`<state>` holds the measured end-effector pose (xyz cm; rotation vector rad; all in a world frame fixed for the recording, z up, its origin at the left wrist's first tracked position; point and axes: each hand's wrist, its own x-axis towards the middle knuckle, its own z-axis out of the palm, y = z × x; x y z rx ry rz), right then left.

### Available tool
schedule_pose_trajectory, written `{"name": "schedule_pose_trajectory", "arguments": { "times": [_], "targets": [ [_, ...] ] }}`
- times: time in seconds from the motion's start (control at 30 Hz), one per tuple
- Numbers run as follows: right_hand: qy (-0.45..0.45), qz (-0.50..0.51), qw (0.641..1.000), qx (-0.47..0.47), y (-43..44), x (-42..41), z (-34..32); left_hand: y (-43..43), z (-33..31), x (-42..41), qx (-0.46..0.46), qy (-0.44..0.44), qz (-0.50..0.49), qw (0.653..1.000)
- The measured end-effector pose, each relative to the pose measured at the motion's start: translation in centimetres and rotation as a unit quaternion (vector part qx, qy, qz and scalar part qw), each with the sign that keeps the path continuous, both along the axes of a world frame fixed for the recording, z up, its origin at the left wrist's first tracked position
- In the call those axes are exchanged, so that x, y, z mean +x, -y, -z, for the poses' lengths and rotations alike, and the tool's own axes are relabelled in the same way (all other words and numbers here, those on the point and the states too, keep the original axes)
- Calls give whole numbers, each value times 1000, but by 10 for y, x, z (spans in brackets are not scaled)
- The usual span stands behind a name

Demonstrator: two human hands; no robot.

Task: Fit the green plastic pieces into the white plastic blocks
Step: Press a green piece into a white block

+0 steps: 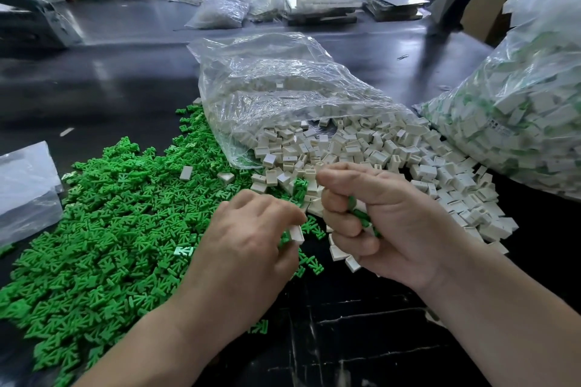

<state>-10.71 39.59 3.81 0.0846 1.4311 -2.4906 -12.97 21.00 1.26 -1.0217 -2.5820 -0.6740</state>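
left hand [248, 229] pinches white block [297, 234] | right hand [386, 214] grips green pieces [362, 217] | table [345, 339] between forearms

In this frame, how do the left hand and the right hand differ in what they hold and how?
The left hand pinches one white block at its fingertips, while the right hand is curled like a fist around several green pieces. The left hand is over the green pile; the right hand is by the spilled white blocks. Both are bare and close together above the dark table.
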Motion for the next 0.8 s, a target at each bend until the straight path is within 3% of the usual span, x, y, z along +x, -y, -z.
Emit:
{"name": "schedule_pose_trajectory", "arguments": {
  "times": [0.13, 0.4, 0.53, 0.67, 0.8],
  "targets": [
    [-9, 12, 986, 168, 8, 4, 2, 5, -12, 5, 162, 109, -55, 979],
    [-26, -26, 978, 206, 15, 8, 0, 0, -19, 18, 238, 82, -47, 967],
    [-10, -23, 989, 146, 12, 7, -3, 6, -21, 13, 151, 38, -62, 986],
    [8, -9, 1000, -5, 2, 2, -5, 23, -18, 2, -64, 4, -114, 991],
    [-13, -30, 999, -18, 3, 2, -2, 26, -8, -3, -169, 12, -118, 978]
  ]
}}
